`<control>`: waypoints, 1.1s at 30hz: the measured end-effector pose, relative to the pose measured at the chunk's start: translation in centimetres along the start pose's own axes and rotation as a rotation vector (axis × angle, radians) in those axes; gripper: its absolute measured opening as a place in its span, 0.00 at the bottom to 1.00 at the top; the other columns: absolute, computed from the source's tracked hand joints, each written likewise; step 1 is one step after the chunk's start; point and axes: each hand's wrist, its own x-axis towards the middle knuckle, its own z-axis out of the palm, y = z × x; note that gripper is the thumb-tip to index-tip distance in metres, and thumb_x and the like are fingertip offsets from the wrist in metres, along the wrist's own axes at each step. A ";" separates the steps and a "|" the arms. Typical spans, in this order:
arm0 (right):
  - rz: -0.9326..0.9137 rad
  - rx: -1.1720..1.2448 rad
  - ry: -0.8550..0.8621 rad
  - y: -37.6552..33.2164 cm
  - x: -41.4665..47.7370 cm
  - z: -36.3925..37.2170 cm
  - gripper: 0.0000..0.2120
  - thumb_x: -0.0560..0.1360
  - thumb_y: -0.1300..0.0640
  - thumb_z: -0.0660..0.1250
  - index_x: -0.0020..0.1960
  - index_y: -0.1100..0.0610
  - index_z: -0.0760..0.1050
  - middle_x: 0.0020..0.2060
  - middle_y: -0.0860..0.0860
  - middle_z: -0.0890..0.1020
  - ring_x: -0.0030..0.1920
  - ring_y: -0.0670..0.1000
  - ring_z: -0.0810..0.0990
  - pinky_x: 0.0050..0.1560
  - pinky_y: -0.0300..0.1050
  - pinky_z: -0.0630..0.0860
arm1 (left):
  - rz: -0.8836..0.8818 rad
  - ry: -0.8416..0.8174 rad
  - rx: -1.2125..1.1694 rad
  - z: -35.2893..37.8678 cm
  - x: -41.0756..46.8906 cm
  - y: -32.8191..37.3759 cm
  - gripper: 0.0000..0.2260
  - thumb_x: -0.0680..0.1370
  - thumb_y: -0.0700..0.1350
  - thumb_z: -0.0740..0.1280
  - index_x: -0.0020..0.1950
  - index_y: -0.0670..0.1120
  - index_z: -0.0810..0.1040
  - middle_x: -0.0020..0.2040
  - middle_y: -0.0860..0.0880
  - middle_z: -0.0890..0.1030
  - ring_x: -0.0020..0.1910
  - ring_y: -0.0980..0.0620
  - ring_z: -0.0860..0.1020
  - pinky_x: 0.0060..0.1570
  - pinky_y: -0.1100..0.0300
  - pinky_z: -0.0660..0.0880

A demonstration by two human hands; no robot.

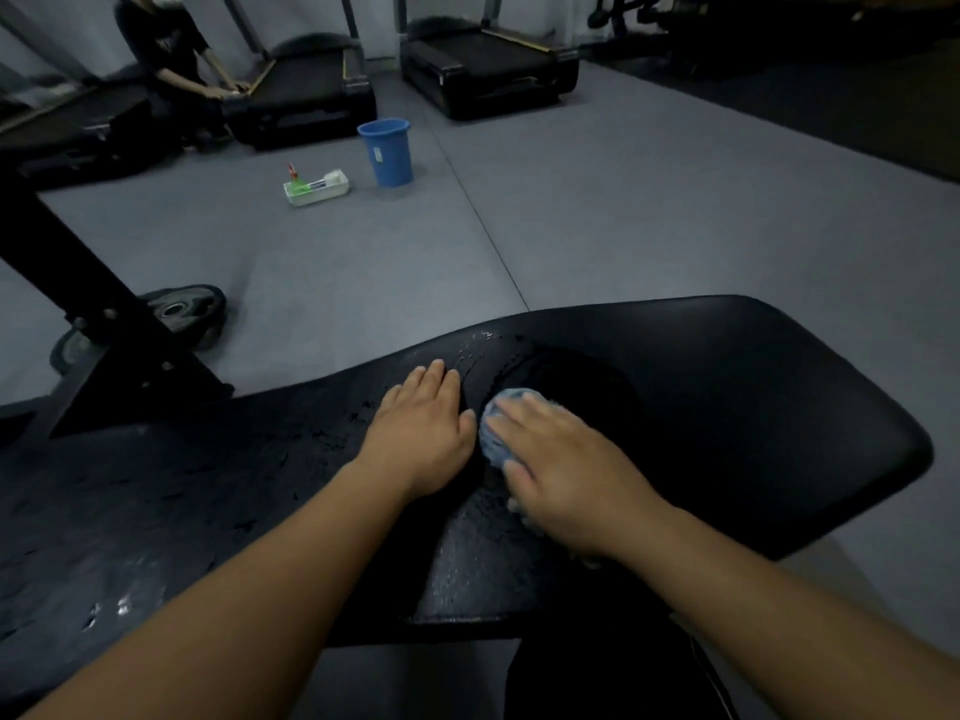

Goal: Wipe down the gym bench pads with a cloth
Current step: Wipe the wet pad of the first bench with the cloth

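Observation:
A black gym bench pad (753,407) stretches across the lower half of the view, its surface cracked and wet in patches near the middle. My right hand (566,470) presses flat, fingers straight, on a bunched light-blue cloth (493,439) lying on the pad. Most of the cloth is hidden under the palm. My left hand (421,433) rests flat on the pad just left of the cloth, with its fingers straight and together.
A blue bucket (387,150) and a white tray (317,192) with cleaning bottles stand on the grey floor beyond the bench. Weight plates (182,309) lie by a black frame post (78,267) at left. Treadmills (488,70) line the back, where another person (171,59) crouches.

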 end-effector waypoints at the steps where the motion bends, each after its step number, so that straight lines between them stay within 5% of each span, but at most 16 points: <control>1: 0.016 0.012 -0.002 1.4 -0.3 -0.8 0.29 0.76 0.46 0.48 0.75 0.51 0.64 0.77 0.50 0.64 0.77 0.51 0.59 0.77 0.48 0.56 | -0.012 0.011 -0.001 0.1 0.3 0.3 0.28 0.85 0.54 0.48 0.82 0.45 0.49 0.83 0.45 0.46 0.81 0.47 0.45 0.78 0.49 0.45; 5: 0.291 -0.043 0.076 8.2 5.2 -2.2 0.23 0.81 0.51 0.52 0.75 0.53 0.65 0.76 0.51 0.65 0.76 0.52 0.60 0.74 0.47 0.58 | -0.018 0.058 0.010 1.1 0.2 0.8 0.27 0.85 0.55 0.45 0.82 0.46 0.46 0.83 0.47 0.44 0.81 0.49 0.42 0.79 0.48 0.42; 8: 0.332 -0.049 0.089 7.6 10.7 -0.9 0.21 0.81 0.52 0.52 0.71 0.56 0.68 0.73 0.54 0.68 0.74 0.56 0.63 0.74 0.52 0.59 | -0.018 0.085 0.001 1.4 0.4 0.6 0.27 0.85 0.55 0.45 0.82 0.47 0.46 0.83 0.48 0.44 0.81 0.50 0.42 0.79 0.49 0.42; 14: -0.067 -0.007 -0.006 6.4 7.9 -1.3 0.24 0.79 0.51 0.54 0.74 0.52 0.66 0.75 0.50 0.66 0.76 0.51 0.61 0.77 0.47 0.56 | -0.026 0.107 -0.010 1.4 0.4 0.7 0.27 0.84 0.55 0.46 0.82 0.48 0.46 0.83 0.49 0.44 0.81 0.52 0.42 0.79 0.51 0.41; 19: 0.324 -0.071 0.039 10.4 12.5 -1.5 0.20 0.81 0.51 0.53 0.69 0.55 0.71 0.70 0.54 0.72 0.70 0.56 0.68 0.70 0.50 0.62 | -0.028 0.105 -0.021 1.3 0.6 0.7 0.27 0.84 0.55 0.46 0.83 0.48 0.47 0.83 0.50 0.44 0.81 0.52 0.41 0.79 0.51 0.41; 22: 0.169 -0.044 0.051 5.4 12.7 0.1 0.18 0.81 0.51 0.52 0.65 0.55 0.71 0.67 0.55 0.74 0.69 0.56 0.68 0.71 0.54 0.62 | -0.025 0.092 -0.040 1.3 0.5 0.4 0.27 0.85 0.54 0.46 0.83 0.48 0.47 0.83 0.49 0.44 0.81 0.53 0.42 0.78 0.52 0.40; 26: -0.132 -0.023 0.007 4.7 2.5 -1.4 0.20 0.80 0.49 0.51 0.68 0.55 0.69 0.69 0.52 0.71 0.71 0.53 0.66 0.74 0.50 0.61 | -0.016 0.113 -0.070 1.4 0.5 0.3 0.27 0.84 0.54 0.47 0.82 0.48 0.49 0.83 0.49 0.46 0.81 0.53 0.43 0.78 0.52 0.41; 31: 0.260 -0.097 0.113 8.7 1.5 -2.2 0.24 0.77 0.48 0.48 0.68 0.54 0.71 0.69 0.51 0.72 0.70 0.53 0.66 0.72 0.50 0.63 | 0.000 0.104 -0.054 1.2 0.2 0.4 0.27 0.84 0.55 0.48 0.82 0.48 0.49 0.83 0.49 0.47 0.81 0.51 0.44 0.79 0.51 0.43; 33: 0.241 -0.103 0.127 5.7 1.0 -1.7 0.24 0.76 0.48 0.48 0.66 0.54 0.71 0.68 0.52 0.73 0.70 0.54 0.66 0.71 0.52 0.63 | 0.008 0.093 -0.036 1.1 0.0 0.3 0.27 0.85 0.55 0.49 0.82 0.48 0.50 0.83 0.48 0.47 0.81 0.50 0.45 0.78 0.52 0.43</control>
